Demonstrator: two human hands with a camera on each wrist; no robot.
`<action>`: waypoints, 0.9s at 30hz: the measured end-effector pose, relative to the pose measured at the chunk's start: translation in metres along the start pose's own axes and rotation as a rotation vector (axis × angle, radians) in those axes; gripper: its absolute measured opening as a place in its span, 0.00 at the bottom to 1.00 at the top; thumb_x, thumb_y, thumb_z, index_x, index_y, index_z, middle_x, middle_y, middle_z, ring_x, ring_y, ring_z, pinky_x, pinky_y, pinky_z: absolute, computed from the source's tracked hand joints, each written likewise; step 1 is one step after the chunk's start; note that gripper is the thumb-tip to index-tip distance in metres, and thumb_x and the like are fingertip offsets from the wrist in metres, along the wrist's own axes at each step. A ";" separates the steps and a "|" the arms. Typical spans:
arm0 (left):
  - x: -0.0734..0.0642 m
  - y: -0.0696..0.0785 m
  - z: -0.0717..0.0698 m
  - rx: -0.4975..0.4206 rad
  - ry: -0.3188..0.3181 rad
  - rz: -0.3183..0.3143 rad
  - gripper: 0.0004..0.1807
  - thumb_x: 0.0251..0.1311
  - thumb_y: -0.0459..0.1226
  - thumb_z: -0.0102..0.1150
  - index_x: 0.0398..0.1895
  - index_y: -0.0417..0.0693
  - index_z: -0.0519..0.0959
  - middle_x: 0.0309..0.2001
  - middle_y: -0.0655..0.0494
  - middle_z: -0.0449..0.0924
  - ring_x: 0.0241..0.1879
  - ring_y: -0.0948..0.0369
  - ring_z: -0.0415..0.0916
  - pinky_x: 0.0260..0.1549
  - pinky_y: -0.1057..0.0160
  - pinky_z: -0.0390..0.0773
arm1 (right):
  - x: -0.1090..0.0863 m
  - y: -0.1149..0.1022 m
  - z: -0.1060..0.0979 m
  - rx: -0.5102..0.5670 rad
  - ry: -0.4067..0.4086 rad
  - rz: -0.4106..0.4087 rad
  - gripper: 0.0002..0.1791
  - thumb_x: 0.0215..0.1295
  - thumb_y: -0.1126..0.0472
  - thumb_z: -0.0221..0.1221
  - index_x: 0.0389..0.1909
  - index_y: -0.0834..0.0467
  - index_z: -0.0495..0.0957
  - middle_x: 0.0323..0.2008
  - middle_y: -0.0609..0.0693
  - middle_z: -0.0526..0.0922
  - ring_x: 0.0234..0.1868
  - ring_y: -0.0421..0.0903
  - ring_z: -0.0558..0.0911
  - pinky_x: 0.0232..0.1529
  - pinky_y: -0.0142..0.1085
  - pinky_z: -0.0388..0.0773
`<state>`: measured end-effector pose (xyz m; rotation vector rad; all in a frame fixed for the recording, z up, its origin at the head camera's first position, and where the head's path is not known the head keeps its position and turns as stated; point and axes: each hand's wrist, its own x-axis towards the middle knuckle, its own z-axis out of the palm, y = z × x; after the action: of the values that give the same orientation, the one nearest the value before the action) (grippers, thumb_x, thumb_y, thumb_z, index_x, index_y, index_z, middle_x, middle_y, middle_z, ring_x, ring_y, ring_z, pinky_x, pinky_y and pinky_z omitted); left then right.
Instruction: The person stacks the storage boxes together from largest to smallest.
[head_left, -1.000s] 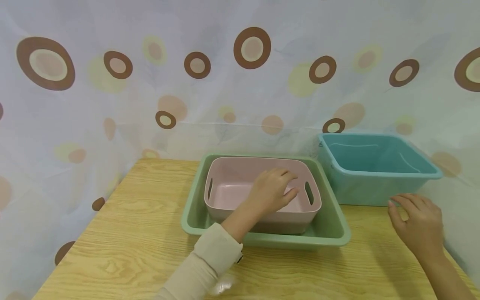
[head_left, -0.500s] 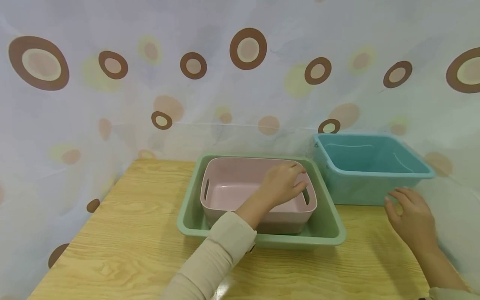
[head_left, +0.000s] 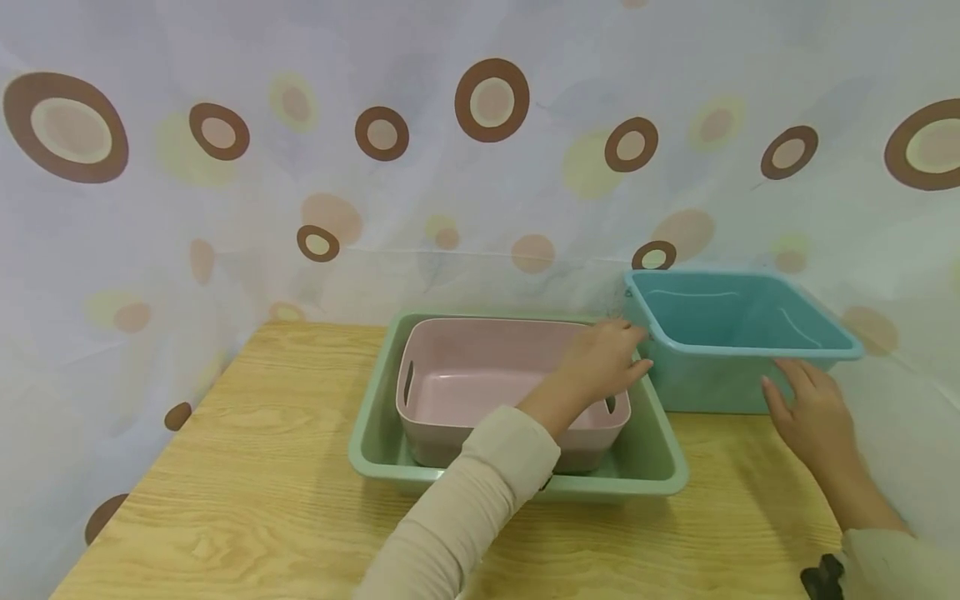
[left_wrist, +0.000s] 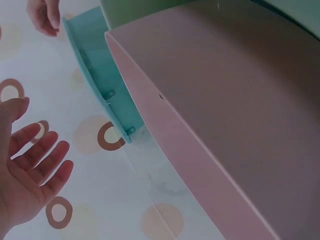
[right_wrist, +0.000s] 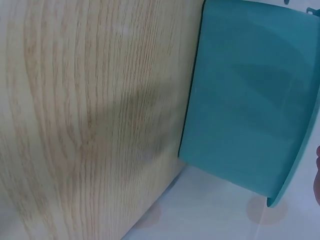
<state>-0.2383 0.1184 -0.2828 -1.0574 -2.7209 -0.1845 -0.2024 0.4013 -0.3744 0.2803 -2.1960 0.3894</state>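
Observation:
A pink plastic basket (head_left: 457, 396) with cut-out handles sits inside a larger green basin (head_left: 637, 487). To their right stands a deeper blue plastic bin (head_left: 720, 379). My left hand (head_left: 596, 362) hovers over the basket's right end, fingers spread and pointing toward the bin's near left corner. In the left wrist view, that left hand (left_wrist: 32, 175) has an open palm holding nothing. My right hand (head_left: 813, 417) is close in front of the bin's front wall, fingers loosely bent and holding nothing. Only a sliver of it shows beside the blue bin (right_wrist: 250, 95) in the right wrist view.
All the containers are on a wood-grain table (head_left: 247, 467). Behind it hangs a pale curtain (head_left: 420, 200) with brown rings and pastel dots. A small black object (head_left: 823, 577) is by the right sleeve.
My left hand has moved right across the pink basket toward the blue bin. My right hand has shifted slightly up, nearer the bin's front. The containers stay in place as the view turns slightly.

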 end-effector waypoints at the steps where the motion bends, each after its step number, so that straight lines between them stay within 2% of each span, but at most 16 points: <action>1: 0.003 0.002 0.001 0.006 -0.003 0.005 0.21 0.63 0.51 0.48 0.57 0.56 0.72 0.50 0.62 0.75 0.49 0.67 0.73 0.45 0.71 0.75 | 0.001 0.002 0.001 -0.002 -0.006 0.001 0.20 0.66 0.58 0.51 0.46 0.73 0.72 0.43 0.73 0.73 0.45 0.71 0.69 0.47 0.60 0.63; 6: 0.015 0.012 0.007 0.049 -0.048 -0.028 0.22 0.63 0.52 0.46 0.59 0.59 0.69 0.53 0.63 0.73 0.50 0.66 0.73 0.47 0.69 0.75 | 0.008 0.008 0.008 -0.019 -0.056 0.005 0.21 0.66 0.59 0.52 0.47 0.75 0.71 0.45 0.74 0.72 0.46 0.71 0.68 0.48 0.61 0.63; 9: 0.020 0.014 0.011 0.072 -0.069 -0.052 0.21 0.63 0.52 0.46 0.57 0.59 0.71 0.51 0.63 0.74 0.48 0.64 0.74 0.45 0.67 0.76 | 0.011 0.011 0.010 -0.038 -0.092 0.002 0.21 0.66 0.59 0.52 0.47 0.76 0.70 0.45 0.75 0.71 0.47 0.71 0.68 0.48 0.61 0.63; 13: 0.023 0.013 0.017 0.084 -0.067 -0.063 0.18 0.62 0.53 0.48 0.52 0.58 0.73 0.47 0.63 0.75 0.45 0.64 0.74 0.42 0.67 0.77 | 0.015 0.014 0.013 -0.063 -0.130 -0.004 0.21 0.65 0.61 0.52 0.48 0.76 0.69 0.46 0.76 0.69 0.48 0.71 0.67 0.49 0.62 0.63; 18: 0.024 0.013 0.023 0.078 -0.120 -0.058 0.21 0.62 0.53 0.48 0.55 0.58 0.71 0.49 0.62 0.74 0.48 0.65 0.73 0.44 0.67 0.76 | 0.017 0.017 0.019 -0.095 -0.173 -0.057 0.18 0.63 0.66 0.54 0.48 0.75 0.68 0.46 0.77 0.68 0.47 0.72 0.66 0.48 0.63 0.64; 23: 0.024 0.014 0.026 0.064 -0.153 -0.048 0.23 0.62 0.53 0.48 0.58 0.57 0.69 0.51 0.62 0.73 0.48 0.64 0.73 0.47 0.68 0.75 | 0.020 0.016 0.023 -0.115 -0.131 -0.129 0.20 0.53 0.73 0.60 0.47 0.74 0.69 0.41 0.75 0.71 0.44 0.70 0.69 0.46 0.60 0.67; 27: 0.025 0.013 0.030 0.069 -0.165 -0.021 0.24 0.62 0.52 0.49 0.59 0.56 0.68 0.52 0.60 0.73 0.50 0.63 0.73 0.48 0.68 0.75 | 0.022 0.014 0.024 -0.121 -0.089 -0.138 0.21 0.49 0.74 0.62 0.45 0.74 0.71 0.37 0.74 0.72 0.41 0.69 0.70 0.45 0.59 0.68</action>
<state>-0.2519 0.1498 -0.3055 -1.0697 -2.8618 -0.0067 -0.2376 0.4041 -0.3734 0.3867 -2.2609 0.1692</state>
